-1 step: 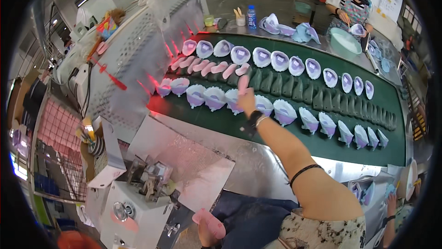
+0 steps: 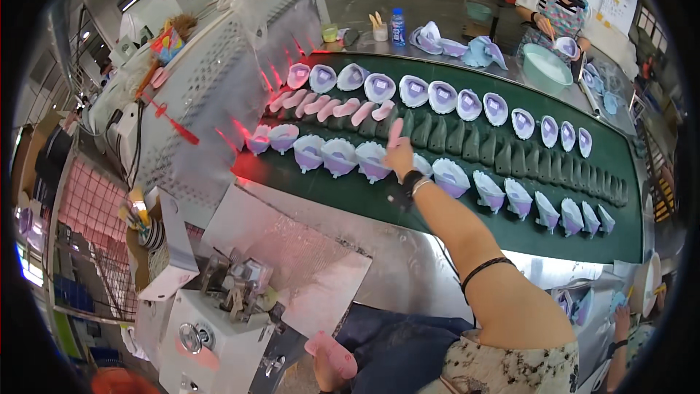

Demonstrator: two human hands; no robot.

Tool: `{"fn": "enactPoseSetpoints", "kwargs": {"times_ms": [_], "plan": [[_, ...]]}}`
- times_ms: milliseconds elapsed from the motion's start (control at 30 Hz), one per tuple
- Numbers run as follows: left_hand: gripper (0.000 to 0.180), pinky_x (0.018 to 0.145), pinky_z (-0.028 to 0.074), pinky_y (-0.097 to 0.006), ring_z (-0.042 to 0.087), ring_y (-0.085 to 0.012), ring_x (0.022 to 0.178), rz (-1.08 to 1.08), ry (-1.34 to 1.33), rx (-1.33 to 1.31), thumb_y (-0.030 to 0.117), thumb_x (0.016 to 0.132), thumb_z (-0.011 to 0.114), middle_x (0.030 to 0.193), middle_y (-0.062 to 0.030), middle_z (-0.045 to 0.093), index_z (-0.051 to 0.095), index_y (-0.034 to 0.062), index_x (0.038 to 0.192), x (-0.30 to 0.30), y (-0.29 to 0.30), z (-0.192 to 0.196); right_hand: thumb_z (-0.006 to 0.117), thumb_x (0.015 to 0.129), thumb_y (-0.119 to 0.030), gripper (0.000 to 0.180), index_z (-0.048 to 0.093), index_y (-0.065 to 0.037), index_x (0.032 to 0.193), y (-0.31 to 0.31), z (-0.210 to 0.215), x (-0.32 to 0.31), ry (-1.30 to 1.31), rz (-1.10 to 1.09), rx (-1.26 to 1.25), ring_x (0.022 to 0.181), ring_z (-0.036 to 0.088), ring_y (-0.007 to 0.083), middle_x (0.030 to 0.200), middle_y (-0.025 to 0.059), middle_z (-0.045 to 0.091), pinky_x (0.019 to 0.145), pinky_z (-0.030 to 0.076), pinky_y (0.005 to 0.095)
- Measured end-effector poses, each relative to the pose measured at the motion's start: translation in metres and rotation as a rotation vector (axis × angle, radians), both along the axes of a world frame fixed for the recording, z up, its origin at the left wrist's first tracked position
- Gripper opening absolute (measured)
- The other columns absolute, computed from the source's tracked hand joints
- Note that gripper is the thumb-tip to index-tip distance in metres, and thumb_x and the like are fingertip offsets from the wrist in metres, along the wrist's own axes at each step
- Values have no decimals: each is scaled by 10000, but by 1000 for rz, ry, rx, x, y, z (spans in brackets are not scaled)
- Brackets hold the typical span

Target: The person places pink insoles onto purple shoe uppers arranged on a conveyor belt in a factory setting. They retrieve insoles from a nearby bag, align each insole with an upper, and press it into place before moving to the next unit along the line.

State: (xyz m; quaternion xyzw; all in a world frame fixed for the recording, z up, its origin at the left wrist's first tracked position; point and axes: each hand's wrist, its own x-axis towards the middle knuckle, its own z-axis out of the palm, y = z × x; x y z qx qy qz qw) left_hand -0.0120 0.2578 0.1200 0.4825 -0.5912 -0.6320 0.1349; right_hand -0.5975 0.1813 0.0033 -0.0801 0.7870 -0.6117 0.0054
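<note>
My right hand reaches over the green conveyor belt and grips one end of a pink insole. That insole is above the middle row of dark green shoe soles. Low in the view, beside my dark-clothed leg, my left hand is closed on another pink insole. More pink insoles lie slantwise in the middle row, left of my right hand. Purple and white shoe uppers form the far row, and similar uppers the near row. My wrist partly hides one near upper.
A perforated white machine with red glowing light stands at the belt's left end. Metal parts sit on a white machine at lower left. Across the belt, a person works by a pale green basin; a blue bottle stands nearby.
My right hand has shifted slightly to the right and nearer me, with the insole in it. My left hand has hardly moved.
</note>
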Motion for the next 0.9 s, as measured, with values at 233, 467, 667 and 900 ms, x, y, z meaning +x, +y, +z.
{"fn": "enactPoseSetpoints", "kwargs": {"times_ms": [233, 467, 667, 900], "plan": [[199, 596, 463, -410, 571, -261, 720, -537, -108, -569, 247, 875, 503, 810, -118, 567, 503, 49, 900, 22, -11, -61, 653, 771, -117, 263, 571, -7, 995, -23, 19, -13, 300, 251, -160, 857, 618, 177, 848, 62, 624, 759, 492, 317], [274, 675, 535, -329, 622, -177, 834, 508, 285, 433, 204, 918, 559, 960, -57, 610, 559, 39, 1137, 10, 13, 12, 569, 924, -306, 268, 575, -38, 917, 72, 94, 368, 22, 1686, 205, 719, 552, 111, 758, 81, 609, 655, 464, 296], [482, 680, 549, -349, 603, -183, 822, 565, 445, 403, 433, 942, 487, 903, -63, 579, 527, 6, 1161, 40, 35, 22, 576, 921, -266, 237, 557, -35, 876, 70, 94, 413, -350, 1338, 0, 605, 593, 130, 707, 44, 611, 537, 455, 282], [646, 676, 542, -403, 587, -227, 746, 492, 520, 583, 567, 938, 330, 838, -64, 537, 487, -1, 1203, 60, 58, 28, 645, 864, -225, 212, 567, -29, 890, -84, 87, 390, -176, 1190, 125, 634, 620, 188, 730, 97, 622, 541, 471, 324]]}}
